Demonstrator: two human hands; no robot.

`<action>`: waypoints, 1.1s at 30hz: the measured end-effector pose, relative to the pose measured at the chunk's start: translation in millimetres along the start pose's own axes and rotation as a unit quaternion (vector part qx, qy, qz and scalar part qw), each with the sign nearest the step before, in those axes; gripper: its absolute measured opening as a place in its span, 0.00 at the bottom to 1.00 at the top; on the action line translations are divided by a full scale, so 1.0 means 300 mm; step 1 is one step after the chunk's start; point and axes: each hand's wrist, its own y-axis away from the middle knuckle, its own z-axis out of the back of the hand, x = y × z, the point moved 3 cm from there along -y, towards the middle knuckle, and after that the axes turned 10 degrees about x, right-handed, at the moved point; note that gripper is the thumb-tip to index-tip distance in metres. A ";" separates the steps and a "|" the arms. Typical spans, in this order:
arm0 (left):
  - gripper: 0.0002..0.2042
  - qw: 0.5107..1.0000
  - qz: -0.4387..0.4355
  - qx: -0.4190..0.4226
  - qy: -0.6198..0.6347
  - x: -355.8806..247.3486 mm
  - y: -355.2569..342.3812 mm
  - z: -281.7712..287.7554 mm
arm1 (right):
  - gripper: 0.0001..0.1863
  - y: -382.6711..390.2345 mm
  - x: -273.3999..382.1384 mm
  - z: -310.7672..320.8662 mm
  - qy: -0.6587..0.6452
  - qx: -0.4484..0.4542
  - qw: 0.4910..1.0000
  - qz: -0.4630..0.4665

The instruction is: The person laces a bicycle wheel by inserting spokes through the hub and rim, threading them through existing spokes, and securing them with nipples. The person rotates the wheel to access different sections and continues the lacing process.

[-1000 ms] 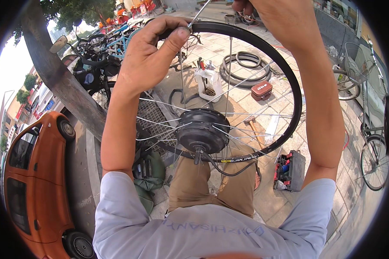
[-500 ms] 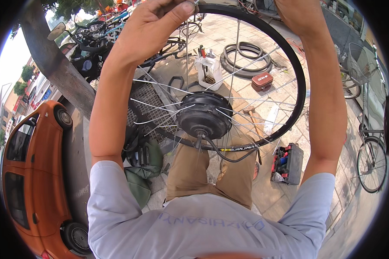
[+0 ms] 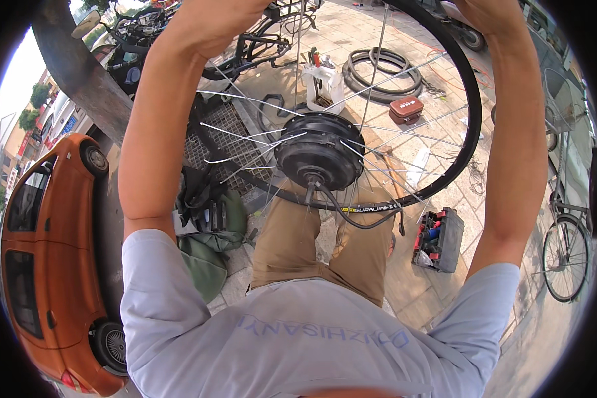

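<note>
A black wheel rim (image 3: 469, 126) with a black hub motor (image 3: 320, 159) stands in front of me, above my legs. Thin silver spokes (image 3: 398, 129) fan out from the hub, and several at the left end loose, short of the rim. From the axle a black cable (image 3: 361, 224) curls along the lower rim. My left hand (image 3: 222, 23) is raised at the top edge, left of the rim's upper part; its fingers are cut off by the picture. To the right of the rim, my right hand (image 3: 487, 14) is also raised, its fingers out of the picture.
An open toolbox (image 3: 441, 240) lies at the right by my knee. Beyond the wheel are a brown case (image 3: 406, 110), tyres (image 3: 383, 74), a white tool container (image 3: 323, 89) and a hammer (image 3: 393, 162). A metal grate (image 3: 222, 136) and green bag (image 3: 202, 265) lie left. An orange car (image 3: 60, 265) stands far left.
Both hands have gone higher, so the left fingers have left the picture. The wheel sits slightly higher and farther right in view, and the whole view has shifted a little.
</note>
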 end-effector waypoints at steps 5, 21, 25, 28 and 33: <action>0.14 0.998 0.031 -0.028 -0.038 -0.014 0.008 -0.006 | 0.14 -0.012 0.036 -0.046 0.103 -0.080 0.991 -0.012; 0.15 0.998 -0.059 -0.035 0.007 -0.005 0.009 -0.013 | 0.14 -0.059 0.033 -0.093 0.071 -0.173 0.980 -0.071; 0.26 0.988 -0.019 -0.073 -0.138 0.099 0.087 0.184 | 0.14 -0.155 0.022 -0.105 0.044 -0.146 0.987 -0.052; 0.21 0.996 0.074 -0.048 -0.017 0.233 0.155 0.199 | 0.14 -0.249 0.031 -0.184 0.106 -0.073 0.983 -0.131; 0.18 0.992 0.050 -0.068 0.092 0.190 0.177 0.202 | 0.15 -0.381 0.002 -0.308 0.189 0.053 0.973 -0.121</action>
